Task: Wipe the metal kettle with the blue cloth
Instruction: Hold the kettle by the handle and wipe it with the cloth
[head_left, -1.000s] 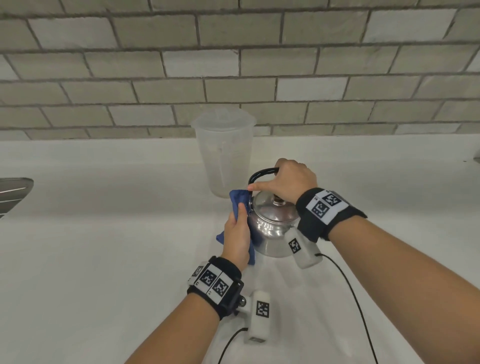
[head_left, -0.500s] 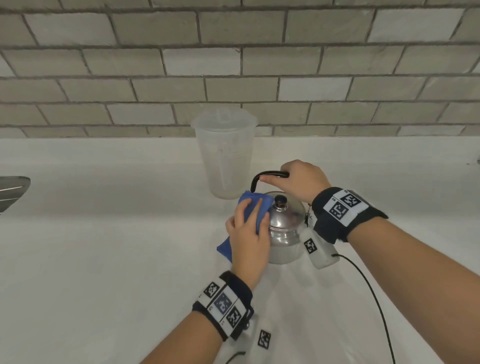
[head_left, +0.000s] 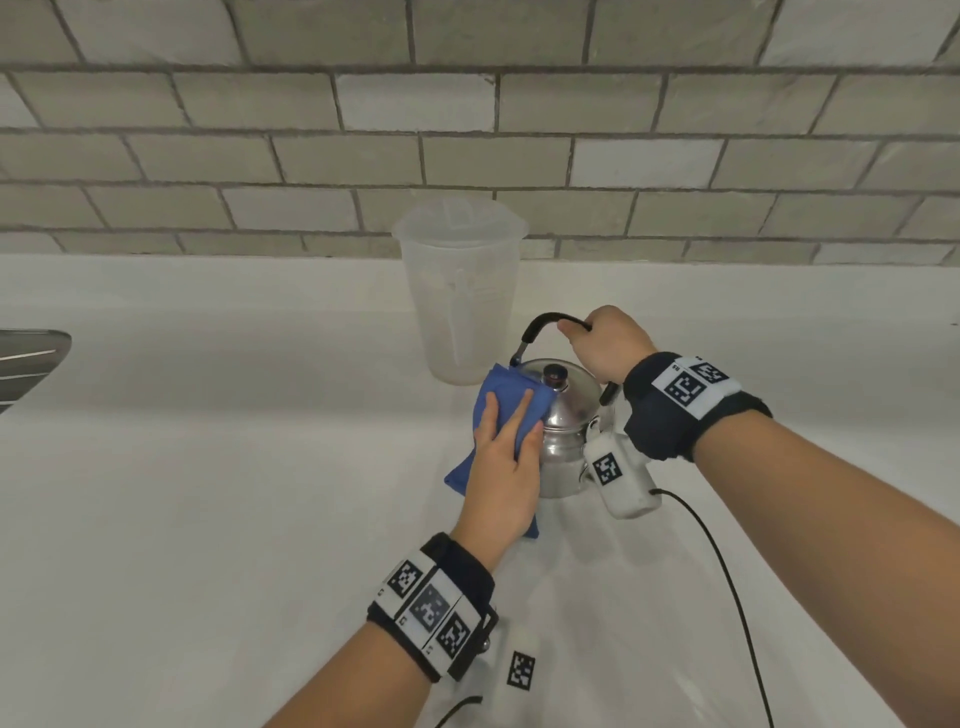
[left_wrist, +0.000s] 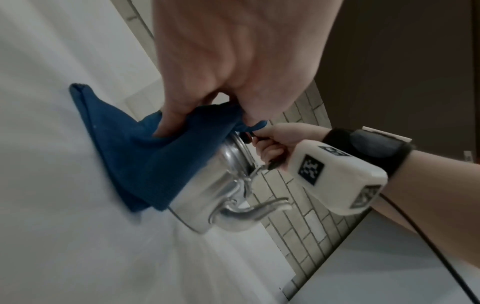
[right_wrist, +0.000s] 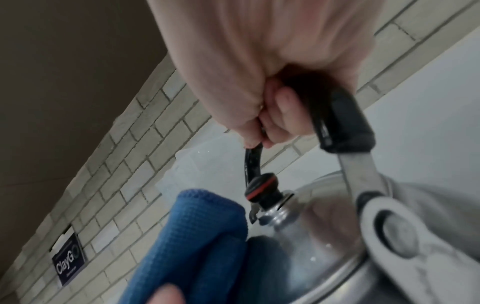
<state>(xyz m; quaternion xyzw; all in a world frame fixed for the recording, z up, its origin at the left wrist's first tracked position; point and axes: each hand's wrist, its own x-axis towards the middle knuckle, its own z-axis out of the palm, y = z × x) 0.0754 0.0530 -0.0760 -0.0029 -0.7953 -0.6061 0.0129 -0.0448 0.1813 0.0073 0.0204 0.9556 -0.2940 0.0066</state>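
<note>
A small shiny metal kettle (head_left: 569, 423) stands on the white counter (head_left: 208, 493), its spout (left_wrist: 254, 211) towards me. My right hand (head_left: 605, 345) grips the right part of its black arched handle (head_left: 540, 325), fingers curled round it (right_wrist: 272, 123). My left hand (head_left: 506, 447) lies flat on the folded blue cloth (head_left: 511, 397), pressing it with straight fingers against the kettle's upper left side, beside the dark lid knob (head_left: 555, 373). The cloth (left_wrist: 145, 160) drapes down the kettle's (left_wrist: 223, 185) side to the counter. The kettle's left flank is hidden under it.
A tall translucent plastic jug (head_left: 462, 296) with a lid stands just behind the kettle, against a grey brick wall (head_left: 467, 145). A metal object (head_left: 26, 358) shows at the far left edge. A black cable (head_left: 727, 597) trails from my right wrist across the counter.
My left hand has slid the cloth from the kettle's left side up onto its shoulder near the lid. My right hand has shifted along the handle to its right part.
</note>
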